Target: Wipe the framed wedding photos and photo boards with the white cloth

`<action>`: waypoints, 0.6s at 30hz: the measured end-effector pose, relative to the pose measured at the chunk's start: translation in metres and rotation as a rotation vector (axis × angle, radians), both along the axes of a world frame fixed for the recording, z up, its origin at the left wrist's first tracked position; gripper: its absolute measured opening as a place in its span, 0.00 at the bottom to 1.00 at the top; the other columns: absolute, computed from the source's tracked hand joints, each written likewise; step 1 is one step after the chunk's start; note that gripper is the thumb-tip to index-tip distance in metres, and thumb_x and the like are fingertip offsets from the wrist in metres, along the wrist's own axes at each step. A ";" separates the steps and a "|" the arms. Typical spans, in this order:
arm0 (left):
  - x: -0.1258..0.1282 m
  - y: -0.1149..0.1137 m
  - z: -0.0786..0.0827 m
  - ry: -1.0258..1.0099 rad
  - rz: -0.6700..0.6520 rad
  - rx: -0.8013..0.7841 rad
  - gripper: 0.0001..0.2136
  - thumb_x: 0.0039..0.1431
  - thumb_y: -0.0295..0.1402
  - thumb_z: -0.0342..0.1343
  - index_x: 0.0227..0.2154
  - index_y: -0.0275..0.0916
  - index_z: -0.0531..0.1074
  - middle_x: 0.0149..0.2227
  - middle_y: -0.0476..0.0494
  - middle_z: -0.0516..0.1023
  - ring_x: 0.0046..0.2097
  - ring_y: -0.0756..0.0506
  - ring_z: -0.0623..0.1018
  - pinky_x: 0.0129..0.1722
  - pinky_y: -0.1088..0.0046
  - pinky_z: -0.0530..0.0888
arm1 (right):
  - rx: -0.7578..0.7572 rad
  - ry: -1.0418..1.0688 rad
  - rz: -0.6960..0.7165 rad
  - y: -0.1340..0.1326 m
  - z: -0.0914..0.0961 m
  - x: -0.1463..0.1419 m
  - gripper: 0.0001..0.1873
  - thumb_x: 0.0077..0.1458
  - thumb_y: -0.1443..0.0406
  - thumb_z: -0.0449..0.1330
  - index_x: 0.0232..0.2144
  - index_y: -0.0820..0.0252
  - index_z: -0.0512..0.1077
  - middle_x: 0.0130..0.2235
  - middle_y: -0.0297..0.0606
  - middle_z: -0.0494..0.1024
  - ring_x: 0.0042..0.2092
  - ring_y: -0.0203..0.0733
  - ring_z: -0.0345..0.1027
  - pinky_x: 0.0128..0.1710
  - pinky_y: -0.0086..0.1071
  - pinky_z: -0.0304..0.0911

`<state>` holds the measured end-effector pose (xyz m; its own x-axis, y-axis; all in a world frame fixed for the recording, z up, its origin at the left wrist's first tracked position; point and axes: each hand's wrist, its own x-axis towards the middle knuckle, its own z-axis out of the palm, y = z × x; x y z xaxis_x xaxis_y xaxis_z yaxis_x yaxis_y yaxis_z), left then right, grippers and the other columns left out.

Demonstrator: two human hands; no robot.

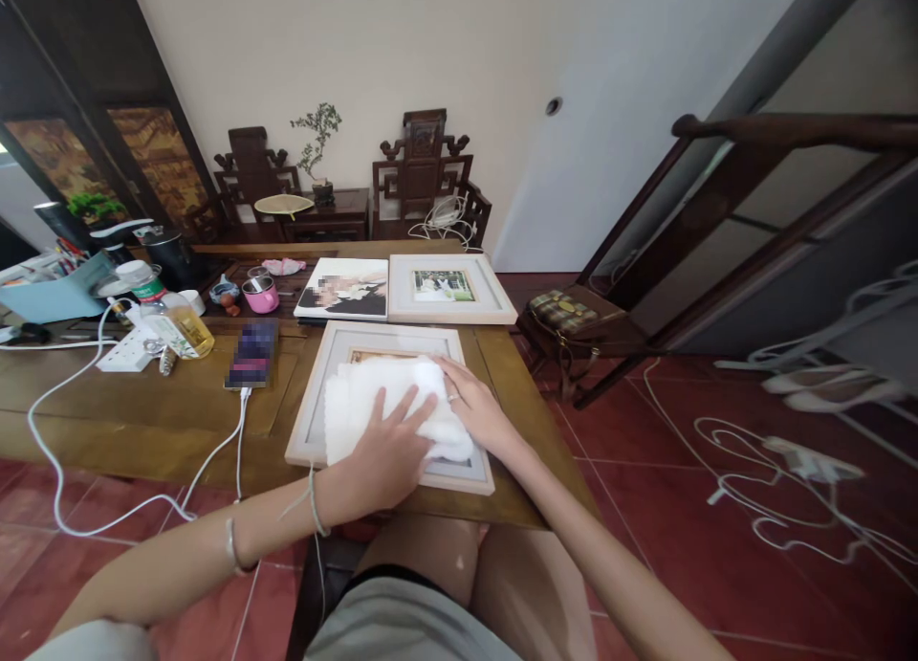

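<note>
A light wooden picture frame (308, 422) lies flat at the near edge of the wooden table, directly in front of me. Over its middle rests a folded white cloth (351, 407), which hides most of the picture inside. My left hand (394, 441) lies on the cloth with its fingers spread. At the cloth's right side, my right hand (477, 403) rests with the fingers stretched along its edge; a ring shows on one finger. Beyond the frame are a second framed picture (494, 297) and a canvas print (351, 271), side by side.
A phone (252, 355) on a white cable lies left of the frame. Further left are a pink cup (260, 296), a bottle of yellow liquid (179, 324), a power strip (123, 351) and a blue box (54, 293). A wooden chair (717, 202) holding a checked bag (566, 312) stands right.
</note>
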<state>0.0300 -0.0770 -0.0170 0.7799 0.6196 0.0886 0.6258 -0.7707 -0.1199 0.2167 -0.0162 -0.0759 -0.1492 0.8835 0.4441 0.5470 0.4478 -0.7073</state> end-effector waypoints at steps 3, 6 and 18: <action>0.002 0.010 -0.005 -0.023 0.047 0.024 0.11 0.63 0.34 0.49 0.39 0.40 0.77 0.65 0.38 0.58 0.65 0.32 0.56 0.57 0.37 0.58 | 0.007 0.002 -0.021 0.000 -0.003 0.000 0.24 0.61 0.66 0.45 0.57 0.52 0.65 0.59 0.39 0.68 0.62 0.45 0.56 0.63 0.47 0.53; -0.005 0.034 -0.008 0.000 0.169 0.057 0.11 0.63 0.31 0.49 0.40 0.39 0.77 0.64 0.35 0.57 0.65 0.29 0.56 0.56 0.35 0.57 | 0.014 -0.034 -0.029 -0.002 -0.006 -0.002 0.22 0.60 0.65 0.48 0.56 0.57 0.67 0.59 0.44 0.68 0.63 0.48 0.54 0.63 0.50 0.52; -0.002 0.085 -0.012 0.004 0.303 0.093 0.15 0.65 0.36 0.47 0.47 0.36 0.73 0.66 0.33 0.53 0.66 0.26 0.52 0.58 0.37 0.54 | -0.047 -0.142 -0.014 0.017 -0.001 -0.002 0.19 0.58 0.66 0.52 0.51 0.62 0.71 0.56 0.50 0.70 0.62 0.54 0.57 0.63 0.53 0.50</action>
